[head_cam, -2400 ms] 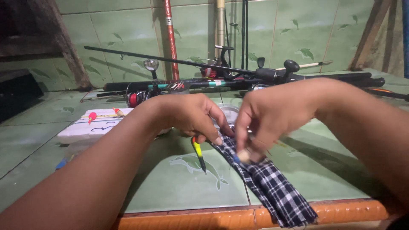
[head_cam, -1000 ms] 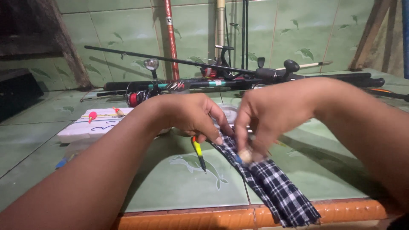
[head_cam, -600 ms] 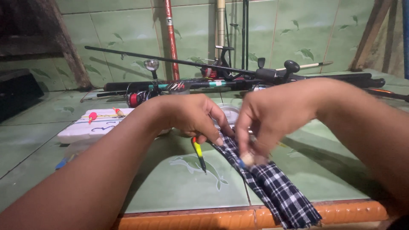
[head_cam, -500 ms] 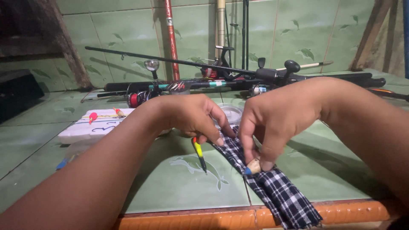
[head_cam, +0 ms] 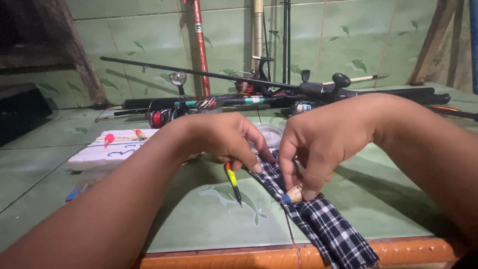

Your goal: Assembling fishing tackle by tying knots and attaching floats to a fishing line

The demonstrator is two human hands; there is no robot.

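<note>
Cork float (head_cam: 294, 194), mid-frame, pinched in my right hand (head_cam: 323, 144) over checked cloth (head_cam: 318, 219); left hand (head_cam: 224, 139) grips a yellow float (head_cam: 232, 180), steadying it

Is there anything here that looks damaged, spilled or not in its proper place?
Nothing looks spilled or broken. One small oddity: the checked cloth strip hangs over the tiled edge and looks frayed there. The right hand pinches a cork float on it; the left hand holds a yellow float.

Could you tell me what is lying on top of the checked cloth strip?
On the checked cloth strip lies a small cork piece, pinched by the right hand. The left hand covers the strip's far end, hiding anything there.
</note>
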